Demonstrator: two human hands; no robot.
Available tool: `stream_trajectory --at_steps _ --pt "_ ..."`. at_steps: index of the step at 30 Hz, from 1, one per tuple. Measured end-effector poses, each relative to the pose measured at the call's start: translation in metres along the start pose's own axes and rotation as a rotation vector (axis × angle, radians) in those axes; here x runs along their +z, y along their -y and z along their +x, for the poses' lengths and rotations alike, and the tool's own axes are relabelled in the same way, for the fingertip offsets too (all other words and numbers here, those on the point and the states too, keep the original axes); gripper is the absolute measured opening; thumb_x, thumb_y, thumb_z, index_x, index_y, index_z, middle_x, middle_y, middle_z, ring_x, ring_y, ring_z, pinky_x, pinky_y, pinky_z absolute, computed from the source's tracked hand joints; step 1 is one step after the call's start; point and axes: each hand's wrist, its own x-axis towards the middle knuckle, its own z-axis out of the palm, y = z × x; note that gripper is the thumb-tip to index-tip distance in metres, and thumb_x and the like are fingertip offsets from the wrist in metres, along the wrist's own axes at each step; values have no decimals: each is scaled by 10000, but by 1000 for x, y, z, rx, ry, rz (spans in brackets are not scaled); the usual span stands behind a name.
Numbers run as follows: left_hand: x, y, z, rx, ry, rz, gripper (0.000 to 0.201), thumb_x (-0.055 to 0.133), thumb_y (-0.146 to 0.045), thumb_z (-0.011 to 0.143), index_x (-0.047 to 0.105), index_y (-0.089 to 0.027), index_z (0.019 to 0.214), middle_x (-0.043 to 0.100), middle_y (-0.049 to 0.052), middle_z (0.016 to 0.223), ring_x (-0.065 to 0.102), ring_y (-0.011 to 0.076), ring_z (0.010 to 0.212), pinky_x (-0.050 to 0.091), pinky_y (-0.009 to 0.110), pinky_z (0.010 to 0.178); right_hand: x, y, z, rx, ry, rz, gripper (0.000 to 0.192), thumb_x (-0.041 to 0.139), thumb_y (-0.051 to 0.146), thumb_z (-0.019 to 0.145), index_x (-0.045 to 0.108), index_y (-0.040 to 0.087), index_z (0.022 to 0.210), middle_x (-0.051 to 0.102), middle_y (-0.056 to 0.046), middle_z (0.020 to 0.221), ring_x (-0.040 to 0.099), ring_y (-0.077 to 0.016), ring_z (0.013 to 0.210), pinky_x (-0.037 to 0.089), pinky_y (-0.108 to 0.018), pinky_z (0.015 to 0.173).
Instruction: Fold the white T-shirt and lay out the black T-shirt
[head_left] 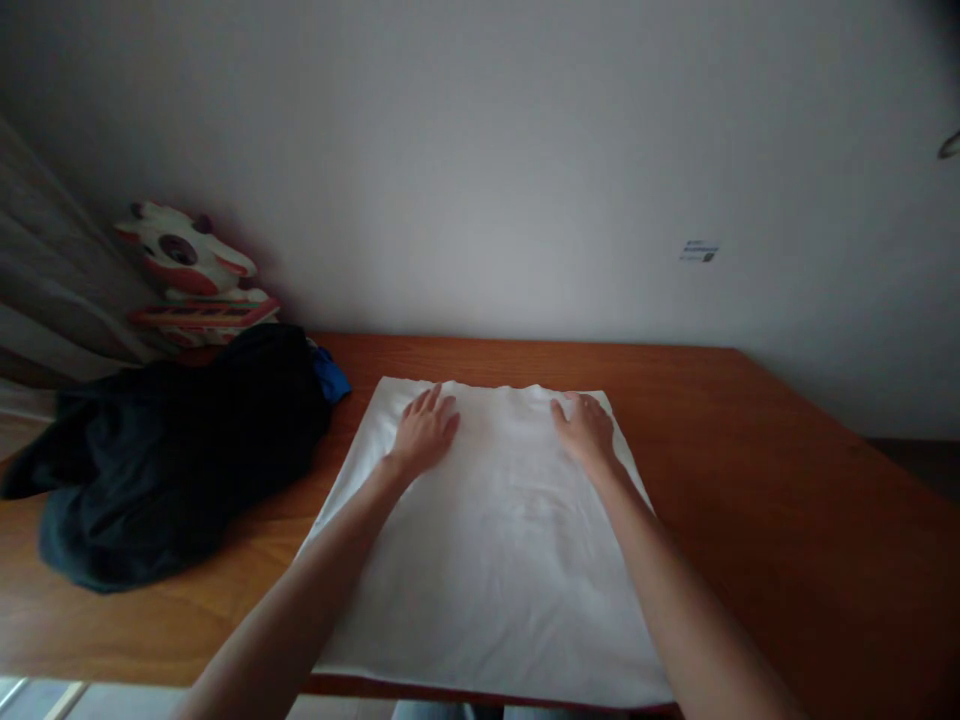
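We observed the white cloth (487, 540) spread flat on the bench (750, 480). Left hand (424, 432) and right hand (586, 430) lay palm-down near the cloth's far edge, grip released, fingers extended. A dark garment (165, 460) lay left of the cloth.

White cloth spread flat under both hands

The white cloth (495, 560) lies flat and smooth on the wooden surface, a plain rectangle with only faint creases, its near edge reaching the table's front edge and its far edge slightly wavy just beyond the fingertips. The left hand (424, 432) rests palm down on its far left part, the right hand (586, 430) palm down on its far right part, fingers spread, with bare cloth between them and both forearms lying over it.
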Motion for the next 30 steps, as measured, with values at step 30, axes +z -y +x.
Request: stream_trajectory --at_steps 30 --pt "13 67 -3 -168 68 179 623 363 -520 1019 456 -176 1529 402 167 1617 360 322 1505 274 505 1220 8 -10 -8 -134 169 -327 647 303 573 1031 400 223 1567 324 -136 1660 261 -301 1536 183 -576 1211"
